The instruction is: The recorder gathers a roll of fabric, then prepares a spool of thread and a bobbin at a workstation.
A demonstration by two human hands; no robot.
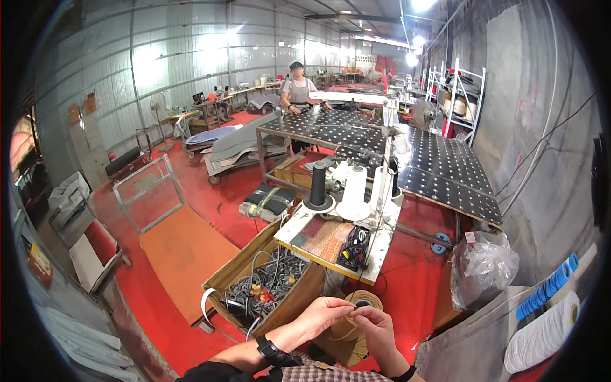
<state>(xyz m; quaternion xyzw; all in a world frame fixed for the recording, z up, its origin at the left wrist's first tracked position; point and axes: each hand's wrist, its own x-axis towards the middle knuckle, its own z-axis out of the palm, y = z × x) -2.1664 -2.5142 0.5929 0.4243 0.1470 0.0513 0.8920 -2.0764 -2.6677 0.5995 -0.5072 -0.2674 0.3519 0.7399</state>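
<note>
My left hand [323, 316] and my right hand [378, 328] meet at the fingertips in front of me, both pinched closed. Whatever lies between the fingers is too small to make out; a little dark spot shows there. Beneath them is a round tan container or roll [347, 328], partly hidden by the hands. To the left stands a wooden box [226, 277] heaped with grey cords [270, 286]. Just beyond is a white-topped machine table [299, 239] carrying a black thread cone [318, 184], a white thread cone [355, 194] and a bundle of black cable [354, 247].
An orange-decked cart [188, 254] is at the left on the red floor. A black studded table [439, 165] spans the far right, with a person [298, 92] behind it. Blue yarn [544, 291], white yarn [541, 334] and a clear plastic bag [484, 264] are at right.
</note>
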